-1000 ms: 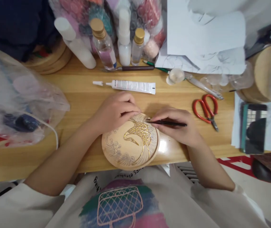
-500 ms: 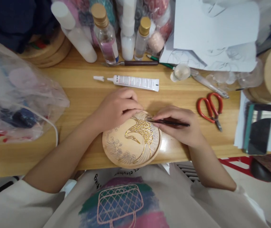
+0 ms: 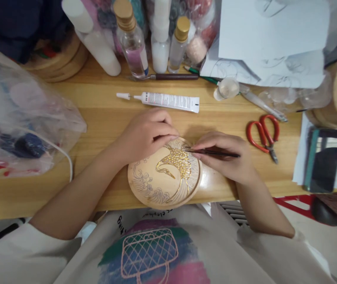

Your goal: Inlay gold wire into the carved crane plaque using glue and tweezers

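Note:
A round wooden plate (image 3: 147,173) bears a crane outlined in gold, with thin drawn waves and feather lines around it. My left hand (image 3: 149,132) rests over its upper left rim, thumb and fingers closed on the edge. In my right hand (image 3: 223,156) a thin dark tweezer-like tool (image 3: 215,152) is pinched, its tip on the feather lines at the plate's upper right. What lies at the tip is too small to make out.
A white tube (image 3: 170,101) lies beyond the plate, near its separate cap. Red-handled pliers (image 3: 263,136) and a phone (image 3: 324,159) are at the right. Bottles (image 3: 134,55) and papers (image 3: 271,35) stand or lie at the back; a plastic bag (image 3: 29,118) is at the left.
The view has shifted slightly. My right hand and the tool have moved very slightly to the right; my left hand keeps its place on the rim.

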The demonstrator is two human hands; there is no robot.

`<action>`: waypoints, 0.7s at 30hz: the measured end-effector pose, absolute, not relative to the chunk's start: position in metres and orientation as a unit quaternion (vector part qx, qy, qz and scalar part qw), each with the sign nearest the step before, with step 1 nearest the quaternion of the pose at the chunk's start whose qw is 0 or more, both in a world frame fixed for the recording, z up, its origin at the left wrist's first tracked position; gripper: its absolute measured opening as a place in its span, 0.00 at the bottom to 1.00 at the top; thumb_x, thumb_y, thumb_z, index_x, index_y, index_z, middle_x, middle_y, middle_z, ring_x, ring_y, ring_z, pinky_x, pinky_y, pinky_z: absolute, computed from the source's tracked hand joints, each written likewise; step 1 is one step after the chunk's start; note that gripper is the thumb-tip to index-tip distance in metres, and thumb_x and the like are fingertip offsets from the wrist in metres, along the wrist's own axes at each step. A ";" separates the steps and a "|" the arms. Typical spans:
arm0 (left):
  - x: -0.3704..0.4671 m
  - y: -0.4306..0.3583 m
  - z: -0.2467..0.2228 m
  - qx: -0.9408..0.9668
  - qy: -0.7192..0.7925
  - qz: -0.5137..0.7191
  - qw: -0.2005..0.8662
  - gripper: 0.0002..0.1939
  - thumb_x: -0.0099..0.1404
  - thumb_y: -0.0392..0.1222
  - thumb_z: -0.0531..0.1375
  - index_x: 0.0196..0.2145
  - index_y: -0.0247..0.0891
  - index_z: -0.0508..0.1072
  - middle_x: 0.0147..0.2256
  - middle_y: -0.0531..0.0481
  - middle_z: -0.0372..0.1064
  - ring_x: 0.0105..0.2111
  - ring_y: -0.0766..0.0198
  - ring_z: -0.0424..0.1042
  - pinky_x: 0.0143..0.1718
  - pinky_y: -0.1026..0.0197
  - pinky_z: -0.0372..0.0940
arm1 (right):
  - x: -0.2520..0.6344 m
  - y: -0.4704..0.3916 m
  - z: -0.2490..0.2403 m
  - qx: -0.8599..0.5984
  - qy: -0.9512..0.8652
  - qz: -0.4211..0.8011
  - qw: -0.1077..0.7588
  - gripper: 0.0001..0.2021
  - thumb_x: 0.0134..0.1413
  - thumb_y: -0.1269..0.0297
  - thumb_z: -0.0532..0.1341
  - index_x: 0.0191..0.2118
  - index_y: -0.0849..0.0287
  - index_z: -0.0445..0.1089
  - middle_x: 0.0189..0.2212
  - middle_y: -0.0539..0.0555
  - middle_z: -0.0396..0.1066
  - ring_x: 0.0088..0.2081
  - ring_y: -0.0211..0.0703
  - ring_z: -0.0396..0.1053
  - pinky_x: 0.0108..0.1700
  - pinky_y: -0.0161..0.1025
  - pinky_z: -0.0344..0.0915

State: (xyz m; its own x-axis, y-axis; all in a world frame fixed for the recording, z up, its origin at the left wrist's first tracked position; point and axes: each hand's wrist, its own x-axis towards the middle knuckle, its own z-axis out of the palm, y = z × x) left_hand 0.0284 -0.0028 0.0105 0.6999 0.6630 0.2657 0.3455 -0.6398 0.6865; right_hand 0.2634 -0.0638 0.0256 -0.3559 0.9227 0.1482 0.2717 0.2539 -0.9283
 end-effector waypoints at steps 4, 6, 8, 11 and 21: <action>0.029 -0.002 0.009 0.871 0.281 0.268 0.302 0.08 0.70 0.37 0.58 0.37 0.37 0.78 0.34 0.49 0.71 0.35 0.64 0.70 0.36 0.61 0.64 | 0.264 -0.063 0.024 -0.415 -0.705 0.436 0.375 0.05 0.54 0.71 0.68 0.38 0.58 0.78 0.32 0.54 0.79 0.34 0.40 0.76 0.36 0.38 0.72; 0.029 -0.002 0.008 0.870 0.280 0.273 0.301 0.07 0.70 0.37 0.59 0.37 0.37 0.78 0.34 0.49 0.71 0.35 0.64 0.70 0.35 0.61 0.64 | 0.263 -0.063 0.024 -0.415 -0.705 0.437 0.375 0.05 0.54 0.71 0.68 0.38 0.58 0.78 0.32 0.54 0.79 0.34 0.40 0.76 0.36 0.38 0.72; 0.029 -0.002 0.008 0.869 0.279 0.276 0.300 0.07 0.69 0.37 0.59 0.37 0.37 0.78 0.34 0.49 0.72 0.35 0.64 0.70 0.35 0.60 0.64 | 0.263 -0.063 0.024 -0.415 -0.703 0.439 0.375 0.05 0.54 0.71 0.68 0.38 0.58 0.78 0.32 0.54 0.79 0.34 0.40 0.76 0.35 0.38 0.72; 0.029 -0.002 0.008 0.868 0.279 0.276 0.303 0.08 0.70 0.38 0.59 0.37 0.37 0.78 0.34 0.49 0.72 0.34 0.64 0.70 0.35 0.60 0.64 | 0.262 -0.063 0.024 -0.417 -0.702 0.441 0.373 0.05 0.54 0.71 0.68 0.38 0.58 0.78 0.32 0.54 0.79 0.34 0.40 0.76 0.36 0.38 0.72; 0.028 -0.003 0.010 0.863 0.292 0.254 0.323 0.08 0.70 0.40 0.58 0.37 0.41 0.78 0.35 0.50 0.71 0.36 0.63 0.71 0.37 0.59 0.64 | 0.264 -0.064 0.024 -0.419 -0.703 0.437 0.372 0.05 0.54 0.71 0.68 0.38 0.57 0.78 0.33 0.54 0.79 0.35 0.40 0.76 0.36 0.38 0.72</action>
State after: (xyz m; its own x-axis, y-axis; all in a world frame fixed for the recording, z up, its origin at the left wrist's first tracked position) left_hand 0.0280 -0.0027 0.0096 0.6997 0.6691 0.2505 0.3402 -0.6203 0.7067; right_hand 0.2637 -0.0637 0.0245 -0.3718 0.9151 0.1563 0.2652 0.2660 -0.9268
